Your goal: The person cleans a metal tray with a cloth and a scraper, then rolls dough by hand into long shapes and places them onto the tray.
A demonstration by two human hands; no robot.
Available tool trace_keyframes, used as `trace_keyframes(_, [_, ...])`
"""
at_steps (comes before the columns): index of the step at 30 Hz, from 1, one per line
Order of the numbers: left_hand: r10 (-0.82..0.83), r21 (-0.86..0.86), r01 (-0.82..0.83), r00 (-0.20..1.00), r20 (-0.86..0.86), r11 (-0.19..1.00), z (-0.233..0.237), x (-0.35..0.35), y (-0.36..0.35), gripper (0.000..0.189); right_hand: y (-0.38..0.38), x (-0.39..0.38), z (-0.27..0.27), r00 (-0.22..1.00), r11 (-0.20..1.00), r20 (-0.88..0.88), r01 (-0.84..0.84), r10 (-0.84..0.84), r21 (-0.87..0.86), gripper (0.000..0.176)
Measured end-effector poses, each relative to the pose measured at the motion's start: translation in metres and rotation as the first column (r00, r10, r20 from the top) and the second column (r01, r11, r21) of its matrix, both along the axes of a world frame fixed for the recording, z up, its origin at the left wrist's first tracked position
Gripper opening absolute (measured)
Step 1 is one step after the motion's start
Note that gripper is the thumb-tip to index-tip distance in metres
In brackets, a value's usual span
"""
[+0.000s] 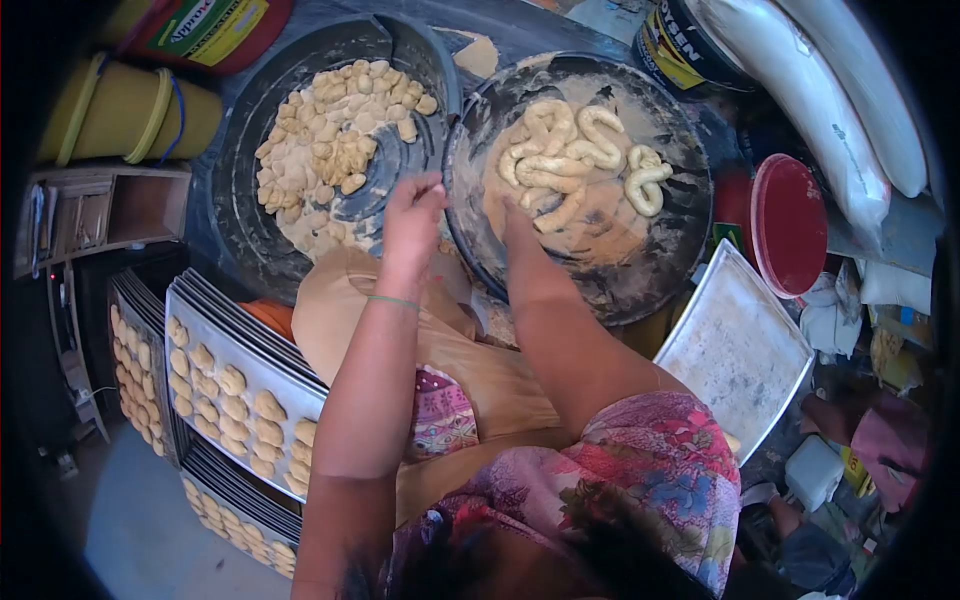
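My left hand (412,212), with a thin band at the wrist, is closed over the near right side of a dark basin (233,190). Whatever its fingers hold, if anything, I cannot make out. In that basin many small dough pieces (345,120) lie in loose flour. To the right, my right hand (511,215) reaches down into a second dark basin (685,215), its fingers hidden, right beside thick, twisted dough ropes (560,165). These pale ropes lie on a bed of brownish flour (610,235). One curled dough piece (648,180) sits apart at their right.
Trays of shaped dough pieces (232,425) stand stacked at the lower left. A metal tray (735,345) leans at the right, near a red-lidded bucket (790,225). Long white sacks (810,100) lie at upper right; yellow buckets (130,115) stand at upper left.
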State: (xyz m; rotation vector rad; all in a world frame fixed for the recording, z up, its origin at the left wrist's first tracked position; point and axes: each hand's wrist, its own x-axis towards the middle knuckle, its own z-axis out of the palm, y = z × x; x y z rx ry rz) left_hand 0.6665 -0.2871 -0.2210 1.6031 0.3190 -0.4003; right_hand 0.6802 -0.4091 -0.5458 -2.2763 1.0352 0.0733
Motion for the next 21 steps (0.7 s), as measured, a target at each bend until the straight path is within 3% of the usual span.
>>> trace_keyframes(2, [-0.095, 0.048, 0.093, 0.994, 0.052, 0.995, 0.005, 0.004, -0.002, 0.026, 0.011, 0.028, -0.008, 0.999, 0.999, 0.002, 0.039, -0.039, 0.03, 0.036])
trace_keyframes(4, [-0.222, 0.169, 0.191, 0.956, 0.189, 0.967, 0.003, 0.003, -0.003, 0.026, 0.016, 0.053, -0.014, 0.999, 0.971, -0.001, 0.045, -0.046, 0.233, 0.035])
trace_keyframes(5, [-0.258, 0.197, 0.225, 0.952, 0.164, 0.954, -0.002, 0.003, -0.004, 0.025, 0.005, 0.063, -0.014, 0.998, 0.808, 0.021, 0.041, -0.065, 0.588, 0.033])
trace_keyframes(6, [-0.291, 0.22, 0.258, 0.947, 0.136, 0.941, -0.006, 0.003, -0.004, 0.025, -0.007, 0.073, -0.005, 0.994, 0.536, -0.039, 0.089, -0.104, 0.84, 0.031])
trace_keyframes(7, [-0.32, 0.238, 0.289, 0.942, 0.105, 0.927, -0.008, 0.001, -0.006, 0.025, -0.028, 0.081, 0.009, 0.99, 0.187, -0.076, 0.097, -0.115, 0.978, 0.029])
trace_keyframes(9, [-0.306, 0.24, 0.277, 0.948, 0.092, 0.93, -0.004, 0.005, -0.011, 0.022, -0.08, 0.098, 0.064, 0.997, 0.489, 0.059, -0.079, 0.056, 0.869, 0.025])
trace_keyframes(11, [-0.306, 0.232, 0.284, 0.95, 0.064, 0.93, -0.005, 0.008, -0.015, 0.022, -0.134, 0.117, 0.069, 0.941, 0.666, 0.24, -0.02, -0.241, 0.746, 0.023])
trace_keyframes(13, [-0.349, 0.248, 0.322, 0.934, 0.074, 0.914, 0.002, 0.008, -0.02, 0.022, -0.165, 0.117, 0.065, 0.836, 0.954, 0.547, -0.133, -0.037, 0.269, 0.024])
trace_keyframes(16, [-0.392, 0.215, 0.372, 0.918, 0.057, 0.903, 0.0, 0.007, -0.024, 0.023, -0.199, 0.126, 0.061, 0.949, 0.757, 0.313, -0.181, -0.032, 0.628, 0.036])
trace_keyframes(18, [-0.408, 0.189, 0.392, 0.912, 0.051, 0.9, -0.003, 0.007, -0.028, 0.024, -0.202, 0.122, 0.046, 0.993, 0.973, 0.038, -0.118, 0.113, 0.197, 0.043])
trace_keyframes(19, [-0.413, 0.189, 0.396, 0.909, 0.054, 0.898, -0.003, 0.008, -0.028, 0.024, -0.197, 0.119, 0.04, 0.985, 0.99, -0.117, -0.136, 0.129, -0.046, 0.047])
trace_keyframes(20, [-0.416, 0.191, 0.399, 0.908, 0.057, 0.897, -0.003, 0.008, -0.028, 0.025, -0.175, 0.111, 0.029, 0.988, 0.986, -0.106, -0.128, 0.117, -0.103, 0.047])
trace_keyframes(21, [-0.421, 0.205, 0.399, 0.904, 0.074, 0.894, -0.002, 0.008, -0.029, 0.025, -0.151, 0.099, 0.025, 0.996, 0.951, -0.006, -0.091, 0.093, -0.296, 0.046])
